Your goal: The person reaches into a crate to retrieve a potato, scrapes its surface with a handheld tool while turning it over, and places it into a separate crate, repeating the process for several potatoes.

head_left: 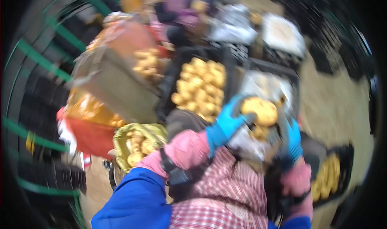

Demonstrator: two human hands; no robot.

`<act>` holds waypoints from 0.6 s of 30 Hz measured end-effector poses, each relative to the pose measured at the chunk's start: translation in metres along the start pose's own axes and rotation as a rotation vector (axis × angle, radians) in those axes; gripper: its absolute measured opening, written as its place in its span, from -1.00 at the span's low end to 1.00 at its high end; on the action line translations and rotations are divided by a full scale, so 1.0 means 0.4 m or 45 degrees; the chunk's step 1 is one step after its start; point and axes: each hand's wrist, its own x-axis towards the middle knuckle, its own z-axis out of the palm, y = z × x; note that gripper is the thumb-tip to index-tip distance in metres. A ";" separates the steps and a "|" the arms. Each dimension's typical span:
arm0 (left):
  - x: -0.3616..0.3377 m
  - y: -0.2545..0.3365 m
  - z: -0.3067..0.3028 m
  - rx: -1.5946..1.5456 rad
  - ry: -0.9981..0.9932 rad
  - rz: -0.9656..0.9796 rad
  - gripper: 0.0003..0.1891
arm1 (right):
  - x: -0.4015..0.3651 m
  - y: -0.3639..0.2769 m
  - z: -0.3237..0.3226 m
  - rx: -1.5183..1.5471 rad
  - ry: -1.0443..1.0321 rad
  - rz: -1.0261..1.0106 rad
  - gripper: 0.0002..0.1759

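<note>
The picture is blurred by motion. My left hand (226,122), in a blue glove with a pink cuff, grips a yellow potato (261,110) from its left side. On the potato's right, my right hand (291,142), gloved in blue too, is closed on a dark object; what it is cannot be made out. Both hands are held above my lap, over a red-and-white checked apron (225,192). A pale bag or tray (266,86) lies just behind the potato.
A dark crate of yellow potatoes (200,88) stands ahead. More potatoes fill a yellow-rimmed basin (139,142) at lower left and a black tray (328,176) at right. Sacks and a person in purple (181,11) are at the back. Sandy ground lies right.
</note>
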 end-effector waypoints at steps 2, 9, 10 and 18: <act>0.015 0.057 -0.103 0.214 0.226 0.193 -0.38 | 0.000 -0.033 -0.016 -0.071 -0.038 0.236 -0.51; 0.327 0.503 -0.775 1.000 0.483 0.955 -0.79 | 0.059 -0.020 -0.173 0.200 0.124 0.327 -0.52; 0.390 0.463 -0.689 0.800 0.443 0.807 -0.75 | 0.059 -0.048 -0.178 0.341 0.203 0.244 -0.52; 0.400 -0.122 0.038 0.859 -1.067 -0.115 -0.59 | 0.069 -0.108 -0.218 -0.029 0.708 -0.036 -0.46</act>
